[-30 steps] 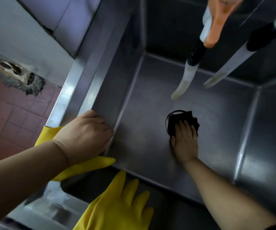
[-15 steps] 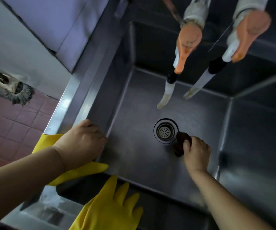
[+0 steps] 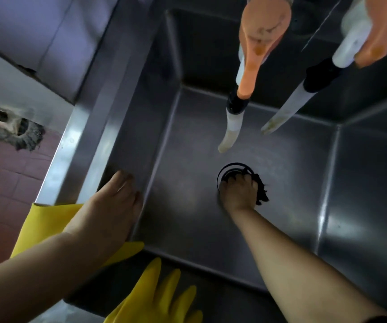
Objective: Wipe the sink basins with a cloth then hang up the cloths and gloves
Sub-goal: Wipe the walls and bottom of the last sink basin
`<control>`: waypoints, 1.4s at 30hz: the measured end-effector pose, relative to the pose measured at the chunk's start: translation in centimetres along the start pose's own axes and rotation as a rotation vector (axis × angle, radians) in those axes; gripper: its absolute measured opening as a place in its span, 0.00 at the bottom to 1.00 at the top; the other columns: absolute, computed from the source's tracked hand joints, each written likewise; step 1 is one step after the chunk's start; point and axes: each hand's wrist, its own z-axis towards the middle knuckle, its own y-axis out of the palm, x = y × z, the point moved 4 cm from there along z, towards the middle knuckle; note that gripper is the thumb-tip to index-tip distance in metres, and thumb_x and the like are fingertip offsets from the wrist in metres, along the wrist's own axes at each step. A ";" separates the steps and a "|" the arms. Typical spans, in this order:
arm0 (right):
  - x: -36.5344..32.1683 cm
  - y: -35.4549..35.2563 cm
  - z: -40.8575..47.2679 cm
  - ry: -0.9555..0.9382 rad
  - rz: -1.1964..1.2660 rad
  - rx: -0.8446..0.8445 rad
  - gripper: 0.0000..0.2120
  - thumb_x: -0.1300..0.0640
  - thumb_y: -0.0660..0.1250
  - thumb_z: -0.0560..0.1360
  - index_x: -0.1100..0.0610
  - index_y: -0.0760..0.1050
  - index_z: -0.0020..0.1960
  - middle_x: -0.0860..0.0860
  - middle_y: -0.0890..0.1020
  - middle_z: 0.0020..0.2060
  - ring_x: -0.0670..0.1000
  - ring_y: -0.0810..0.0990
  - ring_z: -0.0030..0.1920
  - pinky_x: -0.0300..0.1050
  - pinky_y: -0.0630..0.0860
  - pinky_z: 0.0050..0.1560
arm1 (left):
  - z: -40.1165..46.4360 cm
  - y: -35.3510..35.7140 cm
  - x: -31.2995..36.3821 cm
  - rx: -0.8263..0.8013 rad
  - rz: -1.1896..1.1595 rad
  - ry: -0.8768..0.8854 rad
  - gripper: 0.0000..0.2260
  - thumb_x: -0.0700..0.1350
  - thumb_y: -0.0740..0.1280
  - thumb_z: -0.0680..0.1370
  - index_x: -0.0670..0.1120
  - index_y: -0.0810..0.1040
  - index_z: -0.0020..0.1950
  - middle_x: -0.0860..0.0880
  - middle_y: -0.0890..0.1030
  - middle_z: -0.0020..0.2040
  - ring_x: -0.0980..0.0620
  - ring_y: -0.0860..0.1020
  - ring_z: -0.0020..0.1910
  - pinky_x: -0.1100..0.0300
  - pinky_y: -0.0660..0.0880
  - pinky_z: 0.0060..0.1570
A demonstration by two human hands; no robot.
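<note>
Now my right hand presses a dark cloth on the drain in the bottom of the sink, fingers curled around it. I think small circles with firm pressure will clean the drain ring well, then the corners. My left hand rests on the sink edge, fingers bent over it, on top of a yellow glove. Another glove lies on the near edge.
</note>
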 end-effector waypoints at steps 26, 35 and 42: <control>1.6 -0.5 0.8 -0.378 -0.107 -0.263 0.23 0.60 0.62 0.75 0.52 0.66 0.69 0.50 0.67 0.67 0.56 0.61 0.65 0.43 0.56 0.64 | 21.1 -1.5 10.0 -0.041 -0.529 0.091 0.34 0.45 0.57 0.79 0.51 0.37 0.77 0.43 0.32 0.76 0.43 0.36 0.75 0.42 0.43 0.73; 0.9 -0.8 -0.2 -0.374 -0.384 -0.124 0.22 0.56 0.60 0.76 0.55 0.65 0.70 0.51 0.67 0.67 0.56 0.62 0.65 0.50 0.56 0.65 | 21.3 -1.5 9.6 -0.037 -0.560 0.122 0.30 0.48 0.56 0.81 0.53 0.42 0.77 0.44 0.33 0.76 0.44 0.36 0.75 0.44 0.43 0.73; -0.5 -0.7 0.8 -0.336 -0.570 -0.177 0.20 0.48 0.56 0.79 0.54 0.69 0.68 0.52 0.73 0.65 0.58 0.61 0.68 0.56 0.51 0.71 | 21.3 -1.3 9.8 -0.037 -0.554 0.119 0.30 0.49 0.55 0.82 0.53 0.41 0.77 0.44 0.32 0.76 0.44 0.35 0.75 0.44 0.41 0.73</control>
